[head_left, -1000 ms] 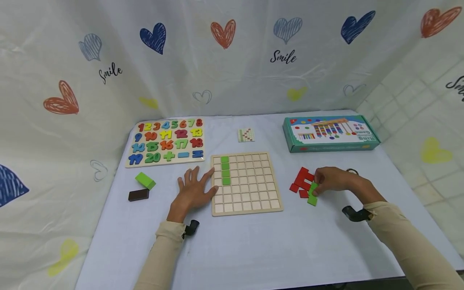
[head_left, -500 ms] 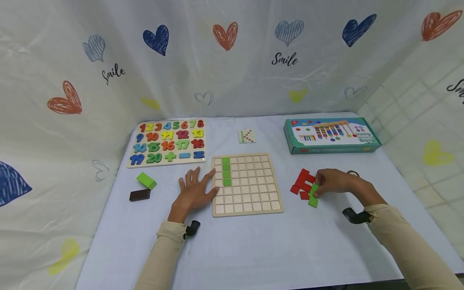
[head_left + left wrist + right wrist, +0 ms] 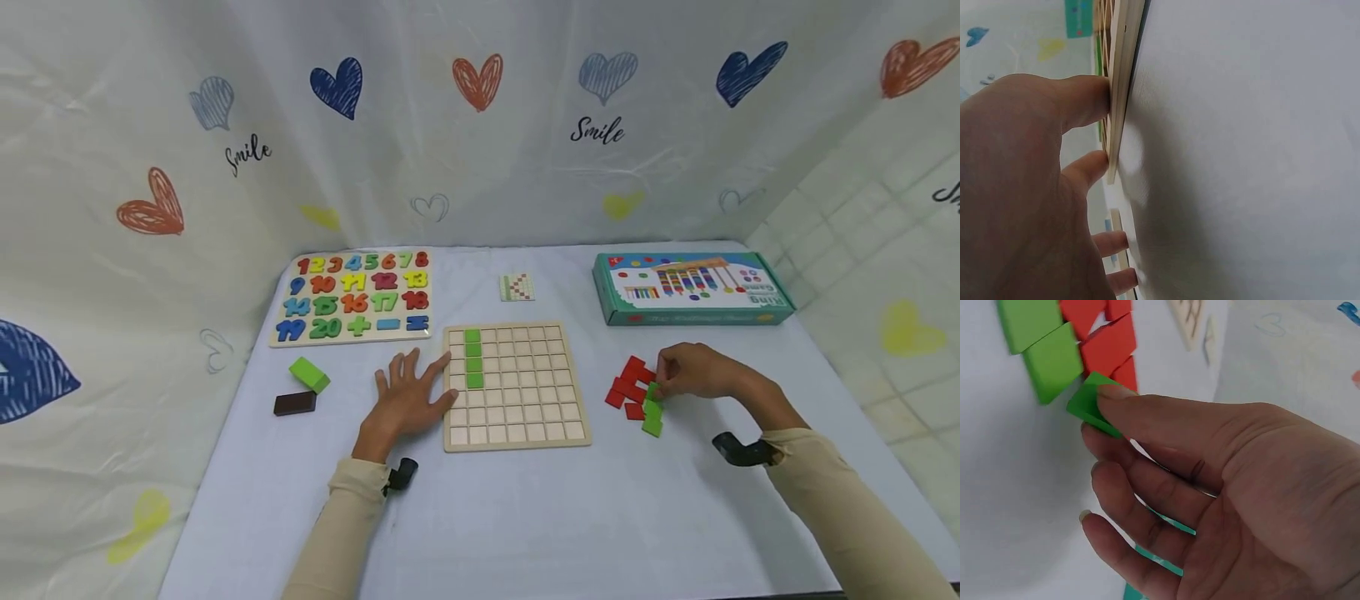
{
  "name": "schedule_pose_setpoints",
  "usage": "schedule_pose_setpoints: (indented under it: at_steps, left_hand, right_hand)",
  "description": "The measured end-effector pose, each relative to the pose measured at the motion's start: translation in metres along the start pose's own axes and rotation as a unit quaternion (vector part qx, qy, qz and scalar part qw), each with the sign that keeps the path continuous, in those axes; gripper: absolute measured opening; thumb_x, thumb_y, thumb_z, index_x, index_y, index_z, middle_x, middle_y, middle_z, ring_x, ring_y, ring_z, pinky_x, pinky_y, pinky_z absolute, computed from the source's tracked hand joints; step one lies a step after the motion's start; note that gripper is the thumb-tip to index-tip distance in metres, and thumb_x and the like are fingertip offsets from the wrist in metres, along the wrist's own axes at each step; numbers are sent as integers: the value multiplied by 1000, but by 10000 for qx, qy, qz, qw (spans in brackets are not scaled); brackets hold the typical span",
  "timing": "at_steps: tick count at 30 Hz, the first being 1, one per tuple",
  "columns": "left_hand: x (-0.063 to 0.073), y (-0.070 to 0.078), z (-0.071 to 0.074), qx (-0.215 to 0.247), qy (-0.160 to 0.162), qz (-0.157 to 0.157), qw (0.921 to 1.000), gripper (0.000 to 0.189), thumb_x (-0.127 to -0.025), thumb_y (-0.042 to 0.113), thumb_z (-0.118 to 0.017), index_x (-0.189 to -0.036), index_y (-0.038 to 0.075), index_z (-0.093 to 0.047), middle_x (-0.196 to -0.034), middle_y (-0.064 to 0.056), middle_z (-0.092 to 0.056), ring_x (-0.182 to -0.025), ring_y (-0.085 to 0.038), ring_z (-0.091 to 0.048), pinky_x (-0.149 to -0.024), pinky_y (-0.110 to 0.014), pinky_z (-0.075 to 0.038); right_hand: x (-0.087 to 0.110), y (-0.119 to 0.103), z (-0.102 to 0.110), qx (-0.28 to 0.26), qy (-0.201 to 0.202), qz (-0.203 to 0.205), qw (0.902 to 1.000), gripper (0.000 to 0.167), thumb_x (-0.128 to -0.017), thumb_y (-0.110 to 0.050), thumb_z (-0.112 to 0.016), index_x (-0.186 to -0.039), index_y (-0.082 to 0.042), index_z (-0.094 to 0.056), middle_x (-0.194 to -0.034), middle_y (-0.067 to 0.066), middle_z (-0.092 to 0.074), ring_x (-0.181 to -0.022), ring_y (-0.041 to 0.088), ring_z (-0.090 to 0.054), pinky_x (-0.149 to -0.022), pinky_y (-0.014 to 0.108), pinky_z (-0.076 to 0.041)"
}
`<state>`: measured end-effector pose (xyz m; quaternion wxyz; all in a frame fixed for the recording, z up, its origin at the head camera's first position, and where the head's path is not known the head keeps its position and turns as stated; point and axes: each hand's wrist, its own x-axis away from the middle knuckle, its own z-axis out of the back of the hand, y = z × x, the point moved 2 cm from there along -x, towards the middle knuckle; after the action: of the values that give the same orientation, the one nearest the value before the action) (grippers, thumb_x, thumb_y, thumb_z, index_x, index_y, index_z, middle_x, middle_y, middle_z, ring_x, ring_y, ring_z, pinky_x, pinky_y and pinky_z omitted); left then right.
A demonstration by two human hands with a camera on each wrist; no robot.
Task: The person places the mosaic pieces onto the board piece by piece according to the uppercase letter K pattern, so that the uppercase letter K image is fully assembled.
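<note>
My left hand lies with fingers spread at the left edge of a wooden grid board; in the left wrist view the thumb and index finger touch its side. Green tiles fill part of one column near the board's left. To the right of the board, my right hand pinches a small green tile between thumb and index finger, the other fingers loosely curled. Right beside it are loose red tiles and more green tiles, lying on the white cloth.
A number puzzle board lies at back left, with a green block and a dark brown block in front of it. A small patterned card lies behind the grid. At back right stands a teal game box.
The head view has shifted slightly. My right hand has drawn up and back a little from the tile pile with the green tile, baring more of the green tiles. The left hand stays at the board.
</note>
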<state>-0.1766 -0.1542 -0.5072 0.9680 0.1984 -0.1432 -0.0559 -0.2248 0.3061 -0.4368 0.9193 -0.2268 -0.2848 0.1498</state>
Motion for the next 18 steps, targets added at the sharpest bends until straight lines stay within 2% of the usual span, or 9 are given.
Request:
schedule_pose_setpoints:
  at_steps: [4,8,12,18]
  left_hand:
    - [-1,-1,0,-30,-3,6,10000,72,-105,57,-54,-169,35,-29,-174,-21,-10,-159,-47,-2,-121,-76,-4]
    - [-1,-2,-1,-24,-7,11,10000,72,-105,57,-53,-169,34,-29,-174,-21,-10,-159,-46,-1,-121,-76,-4]
    - [-2,-3,-2,2,-14,-6,10000,72,-105,57,-54,-169,35,-28,-174,-21,-9,-159,-46,-1,-121,-76,-4]
    - [-4,-3,-3,-16,9,-10,10000,73,-105,58,-54,-169,35,-28,-174,-21,-10,-159,-46,-1,-121,-76,-4]
  right_hand:
    - [-3,-20,3,-204,21,279,9994,20,-95,-19,-81,-99,-7,-66,-92,1,-67,-89,20,-60,-76,37,-53]
    - [-14,-48,-3,-484,55,547,9973,19,-96,-17,-79,-105,-5,-68,-94,3,-71,-86,23,-64,-74,38,-57]
    - [-34,-81,-16,-615,237,987,9929,16,-96,-14,-78,-107,-4,-71,-98,4,-73,-87,21,-64,-76,35,-57]
    - [-70,-136,-49,-619,372,1655,9836,9,-95,-13,-81,-100,-10,-74,-96,-1,-73,-91,16,-65,-83,33,-56]
